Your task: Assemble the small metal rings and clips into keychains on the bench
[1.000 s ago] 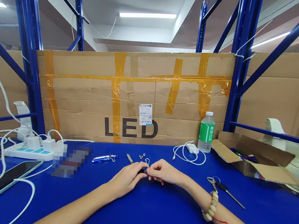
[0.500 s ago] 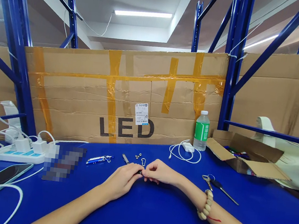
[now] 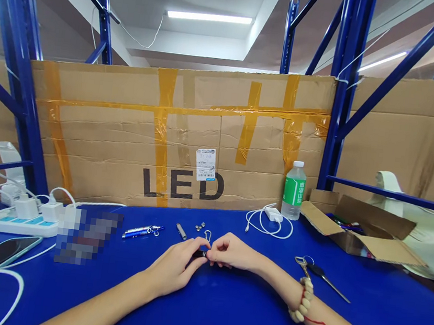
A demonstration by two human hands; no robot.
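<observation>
A small dark piece is being held on the near side of a metal clip, slightly to the clip's left. Its left part is being pinched between the thumb and forefinger of the left hand; its bright right end is being nipped by the thumb and forefinger of the right hand, whose other fingers are being held curled. Much of its surface is being hidden by the fingertips.

From its look, the piece is being judged light and stiff, probably smooth; a slip is being invited more by its smallness than by any weight, and fragility is not being revealed. The surest hold is probably being offered by its two ends, under fingertip pressure.

Left of the clip, a slim grey cylinder is being left unheld, and no writing is being made out on it. Beyond the clip, "LED" is being displayed in large dark letters on a cardboard panel, where a white label is also being borne, its print too small for reading. Beyond and right of the clip, a bottle is being wrapped by a green label whose pale characters are not being resolved.
</observation>
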